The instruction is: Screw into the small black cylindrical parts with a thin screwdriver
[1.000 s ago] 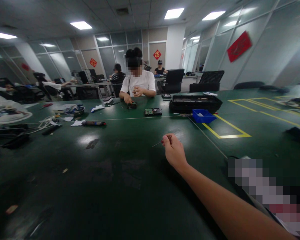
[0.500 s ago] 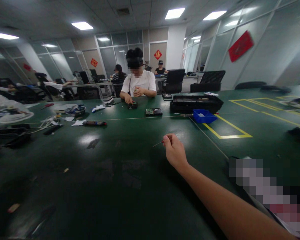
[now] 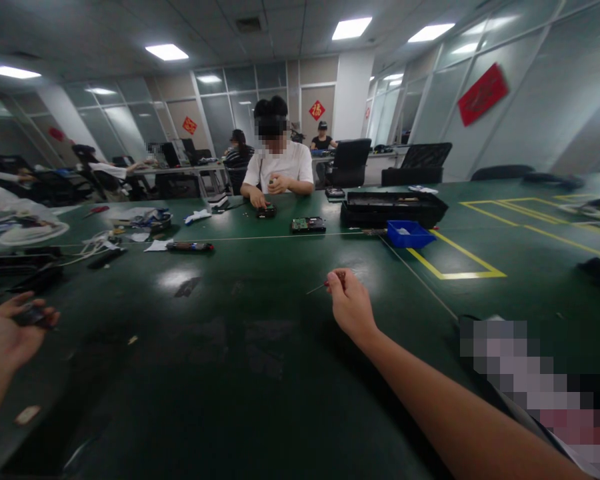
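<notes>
My right hand (image 3: 351, 299) is closed around a screwdriver (image 3: 325, 285) with a red handle part, its thin shaft pointing left above the green table (image 3: 300, 413). At the left edge, my left hand (image 3: 10, 333) is palm up with its fingers curled about a small dark object (image 3: 34, 316), too blurred to name. A circuit-board side shows on the hard drive (image 3: 308, 225) lying farther off on the table, apart from both hands.
Across the table a person in a white shirt (image 3: 280, 167) handles another drive (image 3: 266, 211). A black tray (image 3: 393, 210) and a blue bin (image 3: 410, 235) stand at the back right. Cables (image 3: 87, 248) and a dark cylindrical tool (image 3: 190, 247) lie back left.
My left hand has come in from the left edge with the small dark object in it. My right hand and the screwdriver have hardly moved.
</notes>
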The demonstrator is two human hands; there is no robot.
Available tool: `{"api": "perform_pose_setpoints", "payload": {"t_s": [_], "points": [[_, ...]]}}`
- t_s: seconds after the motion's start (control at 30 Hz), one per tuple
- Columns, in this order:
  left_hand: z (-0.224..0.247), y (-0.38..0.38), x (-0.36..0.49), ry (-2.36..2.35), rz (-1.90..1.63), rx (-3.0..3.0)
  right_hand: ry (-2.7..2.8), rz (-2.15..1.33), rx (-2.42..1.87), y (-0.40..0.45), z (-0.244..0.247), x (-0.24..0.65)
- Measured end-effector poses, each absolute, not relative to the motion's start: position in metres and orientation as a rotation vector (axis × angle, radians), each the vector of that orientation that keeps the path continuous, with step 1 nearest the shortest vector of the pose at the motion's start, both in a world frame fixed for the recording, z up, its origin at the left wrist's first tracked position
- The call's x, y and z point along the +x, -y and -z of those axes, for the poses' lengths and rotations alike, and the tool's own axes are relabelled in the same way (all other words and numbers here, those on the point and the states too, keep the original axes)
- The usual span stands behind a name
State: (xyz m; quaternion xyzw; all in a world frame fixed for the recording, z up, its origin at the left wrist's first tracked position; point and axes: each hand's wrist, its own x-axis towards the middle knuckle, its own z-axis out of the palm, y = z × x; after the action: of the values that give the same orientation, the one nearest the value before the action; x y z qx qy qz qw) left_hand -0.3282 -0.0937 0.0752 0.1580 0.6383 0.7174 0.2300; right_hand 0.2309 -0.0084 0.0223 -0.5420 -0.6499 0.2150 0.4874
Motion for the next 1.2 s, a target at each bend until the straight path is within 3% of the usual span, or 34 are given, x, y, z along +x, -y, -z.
{"api": "perform_pose_setpoints", "payload": {"t_s": [0.17, 0.77, 0.97, 1.2], "points": [[-0.071, 0.069, -0.295, -1.458, -1.867, 0.706, 1.581, -0.515, -1.31, 0.01, -0.024, 0.232], [-0.093, 0.019, -0.021, -1.014, -1.384, 1.149, 1.59, -0.509, -1.304, 0.012, -0.027, 0.232], [-0.057, 0.02, 0.037, -1.126, -1.163, 1.411, 1.589, -0.483, -1.311, 0.012, -0.026, 0.232], [-0.01, 0.008, 0.032, -1.272, -0.883, 2.053, 1.622, -0.474, -1.297, 0.013, -0.027, 0.227]]}}
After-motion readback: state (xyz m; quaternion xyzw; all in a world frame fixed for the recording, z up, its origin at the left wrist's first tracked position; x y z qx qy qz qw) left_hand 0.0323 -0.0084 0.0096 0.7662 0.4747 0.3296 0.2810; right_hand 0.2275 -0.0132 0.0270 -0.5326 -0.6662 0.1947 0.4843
